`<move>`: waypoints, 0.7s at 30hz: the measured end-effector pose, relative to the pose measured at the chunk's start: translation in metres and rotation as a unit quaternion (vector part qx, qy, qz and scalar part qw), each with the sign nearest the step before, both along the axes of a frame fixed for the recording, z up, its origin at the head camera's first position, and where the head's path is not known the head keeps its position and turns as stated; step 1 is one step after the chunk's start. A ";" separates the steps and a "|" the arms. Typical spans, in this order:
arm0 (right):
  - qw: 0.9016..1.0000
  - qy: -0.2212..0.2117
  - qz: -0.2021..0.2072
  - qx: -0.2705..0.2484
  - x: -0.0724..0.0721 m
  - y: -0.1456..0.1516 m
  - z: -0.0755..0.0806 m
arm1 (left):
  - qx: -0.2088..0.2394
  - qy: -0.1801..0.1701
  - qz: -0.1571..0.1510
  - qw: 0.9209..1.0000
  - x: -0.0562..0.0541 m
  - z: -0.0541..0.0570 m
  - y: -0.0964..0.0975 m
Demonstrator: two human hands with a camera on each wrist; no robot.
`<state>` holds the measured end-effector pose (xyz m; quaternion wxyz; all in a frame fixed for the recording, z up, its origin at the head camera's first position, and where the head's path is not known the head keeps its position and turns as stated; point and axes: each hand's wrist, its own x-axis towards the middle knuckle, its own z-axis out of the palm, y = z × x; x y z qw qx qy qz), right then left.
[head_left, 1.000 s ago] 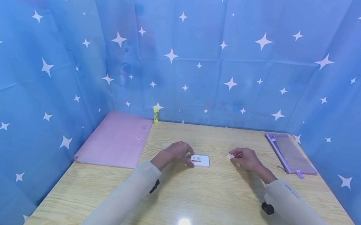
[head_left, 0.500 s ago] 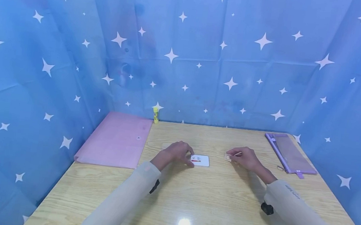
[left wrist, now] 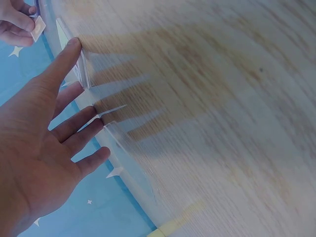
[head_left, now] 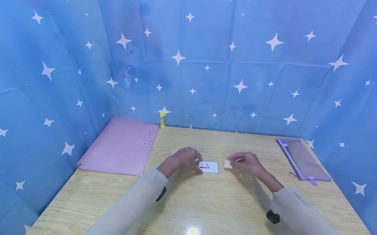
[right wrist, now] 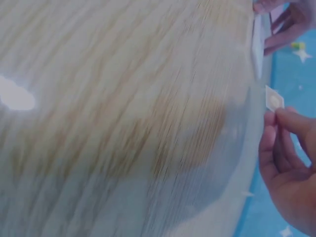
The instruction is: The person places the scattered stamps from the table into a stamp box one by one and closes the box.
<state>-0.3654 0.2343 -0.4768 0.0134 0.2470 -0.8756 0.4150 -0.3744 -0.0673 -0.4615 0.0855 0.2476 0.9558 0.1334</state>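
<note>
Overall, 1 blue backdrop (head_left: 197, 37) printed with white stars encloses the back and sides of 1 wood-grain table (head_left: 170, 216). 2 pale sleeves (head_left: 129, 207) reach in from the near side. Flat at the back left lies 1 pink folder (head_left: 118, 148); at the back right, 1 purple-edged pouch (head_left: 306, 158). Near the middle, the left hand (head_left: 184, 158) has its grip around the left end of 1 white case (head_left: 214, 169), which lies flat with print and a red stripe on its top. 1 yellow tube (head_left: 162, 120) stands upright just beside the folder's back right corner. The right hand (head_left: 247, 163) pinches 1 small pale square (head_left: 227, 164) between thumb and fingers, near the case's right end but apart from it. 1 tiny ring (head_left: 292, 174) lies beside the pouch. Compared with 1 second earlier, the right hand and the square have shifted left, closer to the case; the left hand and the case look unmoved.
</note>
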 end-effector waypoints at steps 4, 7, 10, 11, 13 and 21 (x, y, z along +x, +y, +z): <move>1.000 0.001 0.009 -0.006 -0.002 -0.009 -0.001 | -0.004 0.000 -0.002 1.000 0.000 0.000 0.000; 1.000 0.001 0.015 -0.009 -0.004 -0.015 -0.001 | -0.001 -0.004 0.000 1.000 -0.001 0.000 0.001; 1.000 -0.006 0.017 -0.014 -0.005 -0.021 -0.001 | 0.004 -0.009 0.004 1.000 -0.002 0.001 0.001; 1.000 -0.008 0.021 -0.015 -0.005 -0.023 0.000 | 0.004 -0.010 0.005 1.000 -0.002 0.001 0.001; 0.999 -0.013 0.025 -0.017 -0.006 -0.027 0.000 | 0.002 -0.010 0.007 1.000 -0.002 0.001 0.001; 0.999 -0.030 0.018 -0.006 -0.008 -0.039 -0.004 | -0.006 -0.006 -0.002 1.000 -0.004 -0.001 0.001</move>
